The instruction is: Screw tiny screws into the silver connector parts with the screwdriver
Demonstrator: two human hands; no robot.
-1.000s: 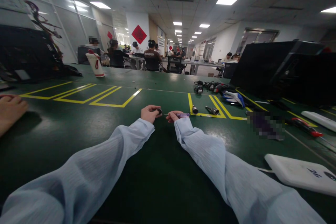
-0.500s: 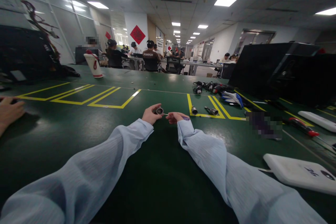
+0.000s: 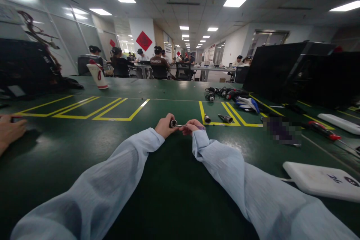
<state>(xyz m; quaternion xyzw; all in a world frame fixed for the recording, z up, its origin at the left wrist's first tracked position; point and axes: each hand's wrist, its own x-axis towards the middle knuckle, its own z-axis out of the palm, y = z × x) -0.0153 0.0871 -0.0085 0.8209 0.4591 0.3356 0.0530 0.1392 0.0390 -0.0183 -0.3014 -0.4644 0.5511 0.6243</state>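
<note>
My left hand (image 3: pixel 164 126) is closed around a small round metal connector shell (image 3: pixel 173 123), its ring-shaped opening facing me and to the right. My right hand (image 3: pixel 192 126) pinches a thin metal rod (image 3: pixel 181 126), whose far end reaches the mouth of the shell. How deep that end sits inside is too small to tell. To the right of my hands, two metal cylindrical connectors, a short one (image 3: pixel 207 118) and a longer one (image 3: pixel 225 118), lie within a yellow-taped box on the green table (image 3: pixel 168 195).
Several dark connectors with cables (image 3: pixel 222 93) and a blue-and-white glove (image 3: pixel 247 104) lie back right. Further right are a red-handled screwdriver (image 3: pixel 323 130) and a white power bank (image 3: pixel 320 180). A white cup (image 3: pixel 98 75) stands back left. Another person's hand (image 3: pixel 11 131) rests at the left edge.
My left hand has turned the shell so its opening faces more to the right. The rod shows longer between my hands, its end now at the opening. The view has shifted slightly.
</note>
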